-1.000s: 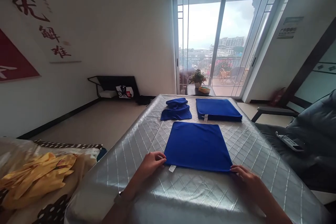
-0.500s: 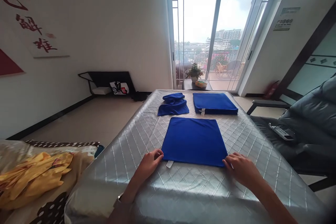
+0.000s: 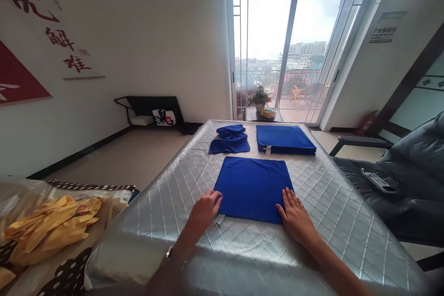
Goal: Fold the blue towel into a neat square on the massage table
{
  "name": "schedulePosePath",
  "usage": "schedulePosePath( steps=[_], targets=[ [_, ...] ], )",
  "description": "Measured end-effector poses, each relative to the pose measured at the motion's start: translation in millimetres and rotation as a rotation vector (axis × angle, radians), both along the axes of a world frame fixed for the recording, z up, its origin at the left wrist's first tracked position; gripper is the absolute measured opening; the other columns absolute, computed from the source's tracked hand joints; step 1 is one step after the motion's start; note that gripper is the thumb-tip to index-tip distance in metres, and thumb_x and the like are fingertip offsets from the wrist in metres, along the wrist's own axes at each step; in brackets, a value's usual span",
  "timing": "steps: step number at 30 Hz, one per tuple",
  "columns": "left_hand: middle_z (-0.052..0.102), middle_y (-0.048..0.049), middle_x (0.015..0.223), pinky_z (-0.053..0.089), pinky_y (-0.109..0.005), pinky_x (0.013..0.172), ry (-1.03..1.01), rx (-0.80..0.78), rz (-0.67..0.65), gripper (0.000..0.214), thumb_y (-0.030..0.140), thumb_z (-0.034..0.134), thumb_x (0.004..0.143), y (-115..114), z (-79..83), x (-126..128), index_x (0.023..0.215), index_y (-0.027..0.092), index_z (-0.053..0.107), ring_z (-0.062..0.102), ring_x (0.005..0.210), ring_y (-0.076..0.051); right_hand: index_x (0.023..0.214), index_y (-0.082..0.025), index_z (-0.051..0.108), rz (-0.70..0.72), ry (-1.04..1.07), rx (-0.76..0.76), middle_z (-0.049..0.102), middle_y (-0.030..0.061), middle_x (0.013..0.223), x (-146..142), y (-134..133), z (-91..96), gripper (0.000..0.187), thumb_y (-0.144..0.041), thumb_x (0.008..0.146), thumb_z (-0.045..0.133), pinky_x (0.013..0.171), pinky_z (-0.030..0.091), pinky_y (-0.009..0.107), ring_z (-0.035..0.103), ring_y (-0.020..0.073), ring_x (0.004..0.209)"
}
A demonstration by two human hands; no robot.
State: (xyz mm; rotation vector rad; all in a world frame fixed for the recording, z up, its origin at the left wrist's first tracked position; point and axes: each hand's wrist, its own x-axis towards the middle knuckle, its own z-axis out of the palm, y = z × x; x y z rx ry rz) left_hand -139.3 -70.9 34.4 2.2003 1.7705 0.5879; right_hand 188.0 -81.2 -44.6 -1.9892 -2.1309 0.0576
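Note:
A blue cloth (image 3: 255,187) lies flat in a neat square on the silver quilted table cover, its white tag (image 3: 219,219) sticking out at the near left corner. My right hand (image 3: 296,215) rests flat on the cloth's near right side, fingers stretched out. At the cloth's left edge is my left hand (image 3: 207,206), its fingers loosely bent and somewhat blurred, with no cloth visibly pinched in them. Beyond the square, a crumpled blue cloth (image 3: 231,139) lies on the left. A stack of folded blue cloths (image 3: 285,138) sits on the right.
The quilted cover (image 3: 166,208) drapes over the table edges. Yellow cloth (image 3: 55,224) lies on a surface at the left. To the right stands a dark armchair (image 3: 412,166) with a power strip (image 3: 379,181) on its seat. A potted plant (image 3: 259,97) stands beyond the table.
My right hand has let go of the near right corner and now lies flat on the cloth. My left hand has moved slightly up along the left edge. The view has shifted left.

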Motion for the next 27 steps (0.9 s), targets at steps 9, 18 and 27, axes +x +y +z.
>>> schedulePosePath(
  steps=[9, 18, 27],
  targets=[
    [0.041, -0.0107, 0.157, 0.021, -0.045, 0.122, 0.133, 0.213, -0.613, 0.061, 0.053, 0.027, 0.105, 38.9, -44.3, 164.4, 0.152, 0.016, 0.04, 0.029, 0.149, -0.026, 0.154, -0.002, 0.031, 0.003, -0.119, -0.022, 0.024, 0.0141, 0.162, -1.5, -1.7, 9.4, 0.064, -0.033, 0.101, 0.015, 0.123, 0.019, 0.043, 0.019, 0.0241, 0.151],
    [0.018, -0.0143, 0.164, 0.023, -0.058, 0.12, 0.282, 0.067, -0.154, 0.069, 0.06, 0.022, 0.103, 35.4, -80.1, -12.4, 0.16, 0.021, 0.016, 0.013, 0.152, -0.031, 0.155, -0.003, 0.029, -0.038, 0.01, -0.009, 0.021, 0.0137, 0.163, -6.6, -1.2, 3.5, 0.068, -0.042, 0.1, 0.023, 0.124, 0.018, 0.043, 0.015, 0.0229, 0.152],
    [0.007, -0.0139, 0.165, 0.018, -0.048, 0.124, 0.321, -0.035, -0.116, 0.083, 0.068, 0.017, 0.1, 23.8, -75.3, -19.4, 0.159, 0.01, 0.017, 0.007, 0.153, -0.028, 0.152, -0.004, 0.037, -0.053, -0.075, -0.121, 0.038, 0.0148, 0.157, -7.0, 30.1, 37.8, 0.067, -0.042, 0.101, 0.02, 0.122, 0.024, 0.044, 0.034, 0.0263, 0.146]
  ],
)
